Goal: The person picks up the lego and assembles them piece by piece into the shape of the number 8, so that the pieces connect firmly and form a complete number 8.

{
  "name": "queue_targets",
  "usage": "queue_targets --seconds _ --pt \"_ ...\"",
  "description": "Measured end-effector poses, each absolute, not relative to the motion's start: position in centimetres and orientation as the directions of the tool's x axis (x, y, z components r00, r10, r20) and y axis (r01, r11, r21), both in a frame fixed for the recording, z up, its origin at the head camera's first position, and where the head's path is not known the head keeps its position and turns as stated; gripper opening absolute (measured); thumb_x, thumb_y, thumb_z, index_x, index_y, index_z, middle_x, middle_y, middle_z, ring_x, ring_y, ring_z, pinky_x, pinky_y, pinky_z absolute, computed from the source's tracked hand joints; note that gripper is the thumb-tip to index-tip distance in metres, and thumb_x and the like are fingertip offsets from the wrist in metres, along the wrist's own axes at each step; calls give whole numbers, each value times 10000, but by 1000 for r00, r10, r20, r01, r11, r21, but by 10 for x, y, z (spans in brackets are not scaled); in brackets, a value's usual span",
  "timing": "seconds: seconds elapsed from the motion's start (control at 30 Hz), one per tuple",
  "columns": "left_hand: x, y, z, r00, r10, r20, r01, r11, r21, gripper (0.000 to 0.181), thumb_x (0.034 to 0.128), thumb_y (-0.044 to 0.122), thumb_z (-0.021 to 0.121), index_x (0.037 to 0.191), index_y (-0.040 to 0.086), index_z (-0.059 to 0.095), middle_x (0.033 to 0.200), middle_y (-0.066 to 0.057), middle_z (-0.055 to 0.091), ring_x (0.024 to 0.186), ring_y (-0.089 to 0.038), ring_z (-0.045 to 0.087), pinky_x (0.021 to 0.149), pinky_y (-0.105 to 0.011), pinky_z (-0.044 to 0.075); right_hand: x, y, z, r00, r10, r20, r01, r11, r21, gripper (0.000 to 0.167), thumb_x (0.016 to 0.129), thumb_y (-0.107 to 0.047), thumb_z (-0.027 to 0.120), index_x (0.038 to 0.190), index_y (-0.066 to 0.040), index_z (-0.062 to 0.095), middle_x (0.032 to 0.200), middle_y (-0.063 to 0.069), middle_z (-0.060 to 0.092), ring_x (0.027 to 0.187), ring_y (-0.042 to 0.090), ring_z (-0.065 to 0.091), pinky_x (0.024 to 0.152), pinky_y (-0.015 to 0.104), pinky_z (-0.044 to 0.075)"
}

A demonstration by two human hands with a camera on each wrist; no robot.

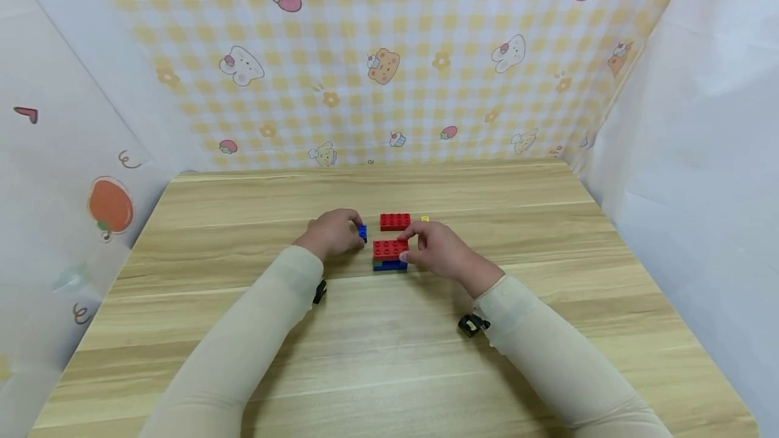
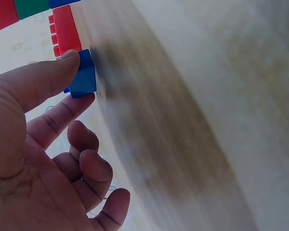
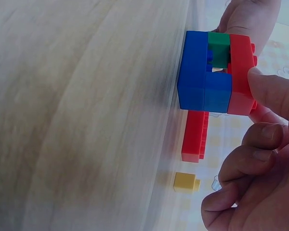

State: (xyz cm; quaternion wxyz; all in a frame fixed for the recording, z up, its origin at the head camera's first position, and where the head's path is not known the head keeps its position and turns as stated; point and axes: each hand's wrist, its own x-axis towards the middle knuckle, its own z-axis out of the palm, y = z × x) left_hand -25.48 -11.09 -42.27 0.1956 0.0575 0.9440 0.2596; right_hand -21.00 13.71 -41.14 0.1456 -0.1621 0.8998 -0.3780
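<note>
Between thumb and index finger my left hand (image 1: 333,232) pinches a small blue brick (image 2: 84,79), low over the table and left of a stack. The stack has a long blue brick (image 3: 192,72) at the bottom, a green brick (image 3: 219,50) and a small blue brick (image 3: 217,92) in the middle, and a red brick (image 1: 385,250) with studs across the top. A gap shows between the two middle bricks. My right hand (image 1: 444,249) grips the red top brick with thumb and index finger, its other fingers curled beside it.
Behind the stack lies a second red brick (image 1: 395,222), studs up. A small yellow brick (image 1: 425,219) sits to its right, partly behind my right hand in the head view. The wooden table (image 1: 377,357) meets a checked cloth (image 1: 426,86) at the back.
</note>
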Motion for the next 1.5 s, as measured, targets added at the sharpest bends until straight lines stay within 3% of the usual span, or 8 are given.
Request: queue_targets --seconds 0.63,0.73,0.8,0.9,1.07,1.33,1.5 --pt "-251 -112 -413 -916 227 -330 20 849 528 277 987 295 746 1227 179 674 1143 -37 708 1109 -315 582 1203 -680 227 -211 137 -411 -903 -404 -144 -184 667 -722 265 948 -165 801 1199 -119 731 704 17 500 620 154 470 570 292 402" --pt "-250 -112 -411 -918 231 -322 31 852 523 311 991 309 743 1263 175 671 1148 -38 703 1070 -303 586 1184 -661 269 -211 137 -412 -904 -404 -143 -184 669 -720 266 946 -166 801 1199 -119 732 699 12 494 615 150 465 567 288 397" --pt "-249 -112 -410 -919 235 -318 38 853 521 336 994 319 741 1287 173 666 1105 -44 695 998 -288 585 1120 -606 354 -212 137 -412 -904 -403 -142 -188 673 -715 266 946 -168 801 1199 -120 733 695 8 491 609 146 462 562 283 394" --pt "-246 -113 -407 -920 240 -311 43 849 526 360 989 329 745 1303 173 662 979 -47 658 862 -257 563 919 -476 443 -212 137 -413 -905 -402 -137 -195 680 -707 267 946 -170 802 1200 -121 734 691 4 489 605 143 459 557 278 390" --pt "-238 -114 -401 -919 254 -302 44 826 561 356 985 331 750 1297 184 663 858 -46 588 741 -222 534 688 -361 421 -211 138 -412 -904 -405 -134 -199 679 -707 270 946 -171 802 1201 -115 734 697 9 496 619 150 466 562 285 397" --pt "-229 -114 -393 -922 285 -263 84 809 582 380 988 371 740 1323 212 657 1029 -84 592 865 -252 545 717 -378 448 -211 138 -413 -904 -402 -144 -183 670 -719 269 947 -174 804 1201 -119 733 708 14 504 630 154 473 565 288 405" --pt "-223 -113 -390 -919 303 -253 102 801 591 385 983 363 742 1327 213 660 1044 -84 596 892 -257 549 726 -379 451 -212 138 -413 -905 -402 -142 -184 669 -720 266 949 -178 803 1199 -121 733 707 15 501 626 160 470 560 291 398"
